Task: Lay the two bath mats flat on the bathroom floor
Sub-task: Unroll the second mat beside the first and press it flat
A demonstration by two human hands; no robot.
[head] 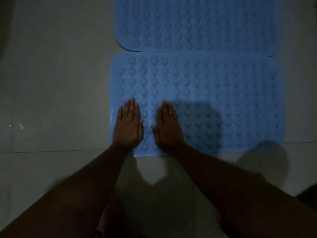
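Two blue rubber bath mats with rows of round bumps lie on the pale tiled floor. The near mat [223, 93] spreads flat in front of me. The far mat [193, 23] lies just beyond it, and its near edge overlaps the near mat's far edge slightly. My left hand [129, 125] rests palm down on the near mat's front left corner, fingers straight and together. My right hand [167, 127] lies flat on the same mat just to the right of it. Neither hand holds anything.
Pale floor tiles [56, 83] with a grout line [60, 152] stretch to the left and toward me. Small wet glints [20, 126] show on the floor at the left. Dim light; my shadow falls over the mat's front right part.
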